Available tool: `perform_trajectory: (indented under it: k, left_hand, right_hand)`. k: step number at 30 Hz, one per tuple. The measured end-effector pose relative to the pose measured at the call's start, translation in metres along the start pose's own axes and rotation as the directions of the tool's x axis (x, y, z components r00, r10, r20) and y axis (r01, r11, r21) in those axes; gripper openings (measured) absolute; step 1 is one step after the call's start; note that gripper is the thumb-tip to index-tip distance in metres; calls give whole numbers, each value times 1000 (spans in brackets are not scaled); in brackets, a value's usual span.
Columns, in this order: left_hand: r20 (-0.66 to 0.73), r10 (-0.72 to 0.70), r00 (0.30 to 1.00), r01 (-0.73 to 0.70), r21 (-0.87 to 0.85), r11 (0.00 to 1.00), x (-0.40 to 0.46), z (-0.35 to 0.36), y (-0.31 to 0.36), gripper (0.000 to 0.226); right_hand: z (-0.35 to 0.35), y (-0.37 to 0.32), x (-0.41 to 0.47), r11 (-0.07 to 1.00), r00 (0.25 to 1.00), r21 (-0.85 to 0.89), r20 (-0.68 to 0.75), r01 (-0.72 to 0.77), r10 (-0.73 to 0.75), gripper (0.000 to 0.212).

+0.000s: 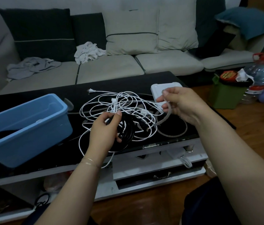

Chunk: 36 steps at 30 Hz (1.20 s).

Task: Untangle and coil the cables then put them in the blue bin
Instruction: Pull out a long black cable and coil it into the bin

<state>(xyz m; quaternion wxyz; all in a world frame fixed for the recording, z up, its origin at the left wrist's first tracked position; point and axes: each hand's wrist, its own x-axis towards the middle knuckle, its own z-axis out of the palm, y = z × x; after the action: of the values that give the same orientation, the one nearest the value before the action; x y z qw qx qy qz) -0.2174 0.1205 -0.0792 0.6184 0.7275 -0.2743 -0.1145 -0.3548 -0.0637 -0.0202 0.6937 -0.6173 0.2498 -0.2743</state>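
A tangle of thin white cables (128, 103) lies on the black table top (47, 93), one end a two-pin plug (91, 90). My left hand (104, 133) grips a coiled black cable (126, 133) that sits among the white strands. My right hand (180, 103) pinches a thicker grey cable (168, 113), which curves down into a loop on the table. A white box-shaped adapter (157, 88) sits just behind my right hand. The blue bin (30, 125) stands at the left, tilted toward me, with something dark and a bit of white cable inside.
A sofa with cushions and crumpled clothes (34, 66) runs behind the table. To the right on the wooden floor stand a green bin (225, 96) and a large water bottle (258, 75). The table's lower shelf holds a white charger cable (185, 160).
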Motion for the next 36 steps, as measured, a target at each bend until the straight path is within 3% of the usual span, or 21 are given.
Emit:
perform_trajectory:
  k: [3, 5, 9, 16, 25, 32, 36]
  left_hand:
    - [36, -5, 999, 5, 25, 1000, -4, 4, 2, 31]
    - [60, -7, 998, 5, 36, 999, -6, 6, 2, 31]
    - [128, -27, 991, 25, 12, 1000, -10, 8, 1, 28]
    - [214, -59, 975, 81, -94, 992, -11, 7, -1, 34]
    - [369, -50, 928, 114, -155, 981, -16, 0, 6, 58]
    - [439, -25, 898, 97, -142, 985, -14, -10, 4, 41]
    - [427, -19, 904, 74, -111, 991, -16, -13, 3, 40]
  right_hand:
    - [22, -6, -17, 984, 964, 119, 248, -130, 97, 5]
    - [42, 0, -24, 987, 951, 101, 297, -123, 88, 5]
    - [70, 18, -29, 984, 972, -142, 224, 110, -76, 12]
    - [76, 24, -28, 929, 960, -281, 211, 242, -186, 15]
    - [75, 34, -21, 935, 956, -277, 253, 221, -151, 15]
    - [67, 38, -19, 983, 931, -169, 365, 65, 1, 10]
    - [68, 40, -16, 986, 941, -163, 329, -31, 84, 32]
